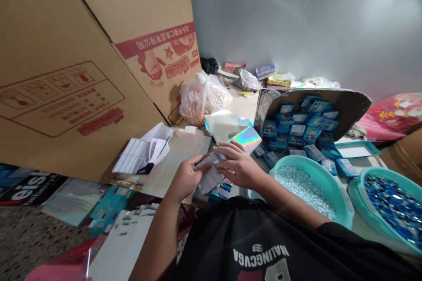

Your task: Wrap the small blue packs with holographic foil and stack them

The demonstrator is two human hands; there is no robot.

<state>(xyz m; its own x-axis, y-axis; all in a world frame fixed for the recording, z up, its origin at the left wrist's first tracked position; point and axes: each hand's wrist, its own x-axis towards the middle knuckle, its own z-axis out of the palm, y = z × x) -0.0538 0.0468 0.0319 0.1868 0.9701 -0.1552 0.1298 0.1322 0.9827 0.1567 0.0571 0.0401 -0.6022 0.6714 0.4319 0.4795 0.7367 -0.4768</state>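
In front of my chest is a small whitish sheet with a printed grid, which looks like a label sheet (211, 179). My left hand (188, 178) is closed on its left side, the thumb lying on top. Bent over the upper right part of the same sheet are the fingers of my right hand (240, 166); what its fingertips pinch is hidden. Just beyond that hand lies a shiny rainbow-coloured holographic card (249, 137). Below the sheet, partly covered, are small blue boxes (221, 192). To the left rests a pile of similar gridded sheets (131, 156).
An open carton (354, 101) on its side spills several small blue boxes (298, 130). Nearer me at right stand a turquoise basin of pale beads (344, 204) and one of blue shiny pieces (356, 191). Tall cardboard boxes (99, 22) wall off the left; a tied plastic bag (194, 99) sits beside them.
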